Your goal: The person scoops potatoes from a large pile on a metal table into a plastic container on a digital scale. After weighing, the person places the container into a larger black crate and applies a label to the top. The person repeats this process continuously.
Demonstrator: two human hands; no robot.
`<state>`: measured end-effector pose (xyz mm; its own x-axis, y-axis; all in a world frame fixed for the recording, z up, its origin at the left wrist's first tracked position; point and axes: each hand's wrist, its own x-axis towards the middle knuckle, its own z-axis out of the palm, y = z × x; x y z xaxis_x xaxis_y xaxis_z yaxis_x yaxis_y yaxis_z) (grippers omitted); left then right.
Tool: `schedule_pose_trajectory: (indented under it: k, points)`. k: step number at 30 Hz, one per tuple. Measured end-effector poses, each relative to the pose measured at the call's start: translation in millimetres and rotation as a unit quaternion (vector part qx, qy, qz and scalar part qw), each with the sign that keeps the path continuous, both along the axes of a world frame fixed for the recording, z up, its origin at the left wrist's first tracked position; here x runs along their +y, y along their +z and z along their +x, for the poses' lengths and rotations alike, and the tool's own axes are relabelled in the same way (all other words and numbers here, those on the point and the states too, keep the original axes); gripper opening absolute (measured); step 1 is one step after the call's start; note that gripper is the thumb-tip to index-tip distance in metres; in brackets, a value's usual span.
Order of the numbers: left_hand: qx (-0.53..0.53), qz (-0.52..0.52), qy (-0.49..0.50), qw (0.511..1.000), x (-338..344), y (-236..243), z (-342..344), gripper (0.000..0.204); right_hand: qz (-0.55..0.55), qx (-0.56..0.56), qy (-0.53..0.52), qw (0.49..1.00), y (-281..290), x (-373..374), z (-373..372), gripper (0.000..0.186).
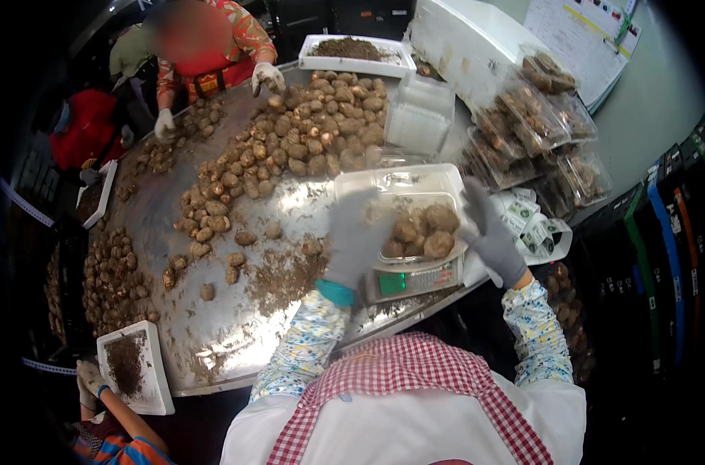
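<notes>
Plastic tray (414, 264): right here at the centre, sitting on the scale, a small cluster of brown tubers (437, 242) bunched toward its near end.
Scale (434, 279): at the near edge of the worktop (155, 232), green display (393, 282) lit on the wearer's side, presumably so the reading is easy to catch at a glance.
Left hand (355, 242): grey glove, just off the tray's left side and badly blurred; whether it is wide, narrow or touching the plastic, I can't tell.
Right hand (492, 235): grey glove too, fingers and thumb spread wide, nothing visible in its grasp, just beside the tray's right edge; contact there is unclear.
Tubers against hands: squarely between the two gloves, nearer the right one, it seems.
Big heap (279, 147): loose tubers spread beyond and left of the tray, likely kept there for an easy reach.
Nested trays (420, 116): clear ones just beyond the scale, probably handy for the next load.
Filled packs (534, 116): piled up at the far right, apparently out of the way, with a strip of labels (538, 232) nearer the right hand.
Across the worktop: a co-worker's white-gloved hand (267, 77) at the heap's far side.
</notes>
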<state>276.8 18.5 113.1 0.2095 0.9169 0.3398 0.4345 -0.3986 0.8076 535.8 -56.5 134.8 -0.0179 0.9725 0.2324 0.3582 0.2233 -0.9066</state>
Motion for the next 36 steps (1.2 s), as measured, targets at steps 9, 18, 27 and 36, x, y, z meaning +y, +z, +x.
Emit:
schedule_pose_trajectory:
  k: [9,18,27,36]
  points:
    - [-0.200,-0.071,0.223,0.951,-9.5,-32.2,-98.7,0.035,0.006,-0.214,-0.124,0.969,-0.3,-56.9,-4.2,0.049]
    - [-0.304,-0.081,0.229,0.921,-30.5,-56.1,-160.4,0.027,0.056,-0.218,-0.208,0.952,19.2,-48.3,-2.0,0.027]
    - [-0.296,-0.135,0.213,0.922,-34.1,-68.8,-174.8,0.024,0.082,-0.370,0.072,0.923,15.5,-26.7,-28.4,0.045]
    - [-0.237,-0.115,0.236,0.936,-27.8,-85.4,-194.7,0.026,0.163,-0.242,-0.029,0.956,26.9,0.5,-61.5,0.046]
